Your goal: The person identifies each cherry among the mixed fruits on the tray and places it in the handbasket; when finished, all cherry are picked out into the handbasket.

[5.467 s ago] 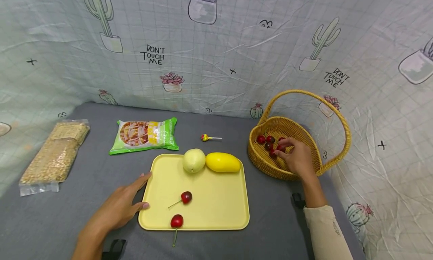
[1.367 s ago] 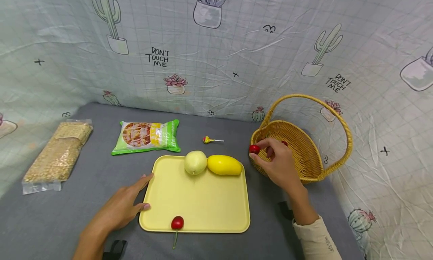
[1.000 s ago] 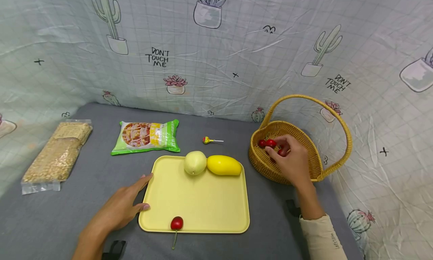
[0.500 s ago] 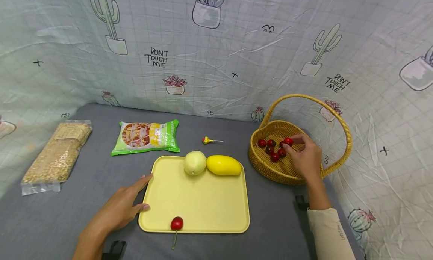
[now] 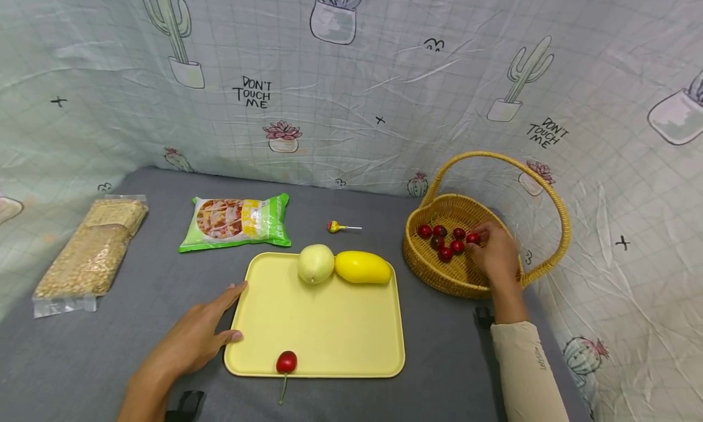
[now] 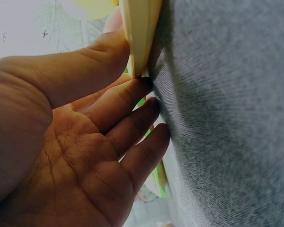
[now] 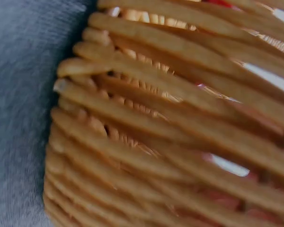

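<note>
My right hand [image 5: 497, 251] is down inside the wicker basket [image 5: 434, 275], with thumb and fingertips around a red cherry [image 5: 473, 238]. Several other cherries [image 5: 446, 253] lie together on the basket floor to its left. In the right wrist view the woven basket wall [image 7: 132, 123] hides the fingers. At the left edge of the yellow tray [image 5: 329, 324], my left hand [image 5: 194, 336] rests with fairly straight fingers; its thumb and fingertips touch the rim. One cherry [image 5: 286, 361] with a stem sits at the tray's front edge, the stem hanging over.
At the tray's back lie a pale green round fruit [image 5: 315, 264] and a yellow mango-shaped fruit [image 5: 363, 267]. Behind are a lollipop [image 5: 335, 227] and a green food packet [image 5: 236, 222]. A clear bag of grains [image 5: 93, 251] lies far left. The basket's tall handle [image 5: 566, 221] arches overhead.
The cherry from the middle of the tray is gone from there. My right hand has carried a cherry over the basket's rim, then rightward and down among the others. My left hand stays put.
</note>
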The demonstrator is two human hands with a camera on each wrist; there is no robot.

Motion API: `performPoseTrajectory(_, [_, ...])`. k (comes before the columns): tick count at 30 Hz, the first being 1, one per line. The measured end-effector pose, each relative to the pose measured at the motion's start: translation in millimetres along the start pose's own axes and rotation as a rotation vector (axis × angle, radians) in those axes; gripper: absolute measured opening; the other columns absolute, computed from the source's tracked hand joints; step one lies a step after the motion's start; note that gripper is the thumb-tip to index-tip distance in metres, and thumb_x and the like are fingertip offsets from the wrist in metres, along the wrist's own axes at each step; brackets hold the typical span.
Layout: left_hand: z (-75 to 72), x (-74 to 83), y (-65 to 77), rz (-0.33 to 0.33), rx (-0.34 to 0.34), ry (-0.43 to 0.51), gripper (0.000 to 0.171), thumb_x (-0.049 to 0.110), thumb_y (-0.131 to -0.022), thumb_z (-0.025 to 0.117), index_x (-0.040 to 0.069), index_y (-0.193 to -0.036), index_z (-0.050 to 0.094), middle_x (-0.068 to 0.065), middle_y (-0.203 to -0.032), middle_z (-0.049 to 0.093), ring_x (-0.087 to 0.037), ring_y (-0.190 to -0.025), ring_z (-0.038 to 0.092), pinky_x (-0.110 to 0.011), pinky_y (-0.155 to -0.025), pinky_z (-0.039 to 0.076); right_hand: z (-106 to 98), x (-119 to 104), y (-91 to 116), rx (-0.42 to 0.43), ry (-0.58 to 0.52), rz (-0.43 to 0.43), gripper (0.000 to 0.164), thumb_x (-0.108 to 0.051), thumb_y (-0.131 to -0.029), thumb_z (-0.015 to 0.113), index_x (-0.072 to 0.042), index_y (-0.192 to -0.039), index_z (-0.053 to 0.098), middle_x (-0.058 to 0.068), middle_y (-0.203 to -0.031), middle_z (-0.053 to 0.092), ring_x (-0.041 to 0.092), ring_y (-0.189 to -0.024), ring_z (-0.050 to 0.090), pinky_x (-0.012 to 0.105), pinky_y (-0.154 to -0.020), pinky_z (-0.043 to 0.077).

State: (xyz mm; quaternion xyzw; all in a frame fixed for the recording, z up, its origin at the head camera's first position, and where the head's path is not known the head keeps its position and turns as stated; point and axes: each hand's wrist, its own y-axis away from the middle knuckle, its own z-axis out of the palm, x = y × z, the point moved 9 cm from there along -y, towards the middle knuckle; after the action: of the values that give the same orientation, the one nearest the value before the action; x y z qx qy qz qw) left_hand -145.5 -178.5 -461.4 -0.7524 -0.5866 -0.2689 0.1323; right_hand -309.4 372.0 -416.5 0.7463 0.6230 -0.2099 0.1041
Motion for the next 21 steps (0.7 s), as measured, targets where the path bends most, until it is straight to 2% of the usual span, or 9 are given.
performPoseTrajectory(5, [-1.1, 0.8, 0.9, 0.01, 0.009, 0.007, 0.09, 0.02, -0.089, 0.086, 0.008, -0.164, 0.039, -0.036, -0.159, 0.045, -0.057, -0.132, 0.059, -0.069, -0.101, 0.053, 12, 8, -4, -0.108, 0.071, 0.066, 0.028, -0.014, -0.098, 0.074, -0.009, -0.125, 0.067, 0.023, -0.117, 0.069, 0.043, -0.1, 0.065, 0.052, -0.073, 0.052])
performPoseTrajectory(10, [-1.5, 0.3, 0.2, 0.005, 0.005, 0.011, 0.09, 0.02, -0.09, 0.086, 0.008, -0.165, 0.037, -0.036, -0.16, 0.043, -0.057, -0.133, 0.058, -0.069, -0.101, 0.052, 15, 11, -7, -0.133, 0.09, 0.1, 0.03, -0.013, -0.098, 0.074, -0.01, -0.127, 0.068, 0.023, -0.113, 0.069, 0.043, -0.099, 0.064, 0.052, -0.072, 0.051])
performPoseTrajectory(13, [-1.5, -0.1, -0.4, 0.0, 0.001, 0.004, 0.09, 0.02, -0.09, 0.086, 0.008, -0.165, 0.037, -0.036, -0.16, 0.043, -0.057, -0.133, 0.058, -0.069, -0.101, 0.052, 16, 12, -8, -0.138, 0.094, 0.099, 0.033, -0.013, -0.098, 0.074, -0.009, -0.13, 0.068, 0.025, -0.119, 0.07, 0.044, -0.102, 0.064, 0.054, -0.074, 0.052])
performPoseTrajectory(17, [-1.5, 0.1, -0.1, 0.001, 0.002, 0.003, 0.09, 0.02, -0.09, 0.086, 0.008, -0.165, 0.038, -0.036, -0.16, 0.043, -0.057, -0.133, 0.058, -0.069, -0.102, 0.052, 13, 6, -7, -0.087, 0.074, 0.046, 0.036, -0.01, -0.098, 0.073, -0.008, -0.134, 0.069, 0.026, -0.13, 0.07, 0.048, -0.112, 0.065, 0.06, -0.083, 0.054])
performPoseTrajectory(19, [-1.3, 0.2, 0.3, 0.003, 0.005, 0.001, 0.09, 0.02, -0.089, 0.086, 0.008, -0.164, 0.038, -0.036, -0.16, 0.044, -0.057, -0.133, 0.058, -0.069, -0.102, 0.052, 8, 1, -6, -0.02, 0.049, -0.001, 0.036, -0.007, -0.098, 0.072, -0.008, -0.134, 0.07, 0.026, -0.132, 0.069, 0.049, -0.116, 0.065, 0.063, -0.089, 0.054])
performPoseTrajectory(21, [-1.2, 0.2, 0.9, 0.004, 0.01, -0.002, 0.089, 0.02, -0.089, 0.086, 0.008, -0.164, 0.039, -0.036, -0.16, 0.044, -0.057, -0.133, 0.058, -0.07, -0.102, 0.052, 2, -6, -5, 0.063, 0.014, -0.053, 0.036, -0.003, -0.098, 0.071, -0.008, -0.133, 0.071, 0.027, -0.131, 0.068, 0.05, -0.113, 0.064, 0.064, -0.089, 0.052])
